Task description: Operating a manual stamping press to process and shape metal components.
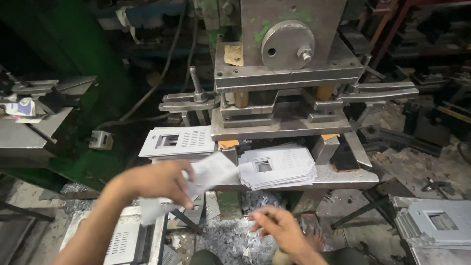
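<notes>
Left hand [159, 182] is clamped on a thin, pale grey sheet-metal plate [208, 174], and the plate is smeared by motion, so its cut-outs can't be read; it hangs in the air in front of the press bed, just left of centre. Right hand [277, 224] sits low with fingers spread loose, gripping nothing, above a heap of silvery metal scrap [228, 240] on the floor. Just right of the held plate lies a fanned stack of grey punched plates [277, 167], each with a square window and rows of slots, resting on the steel press table [343, 177]. Another such plate on a second pile [179, 141] sits to the left. Above looms the heavy grey press die block [282, 98]. More plates at the bottom corners are cut off by the frame edge.
</notes>
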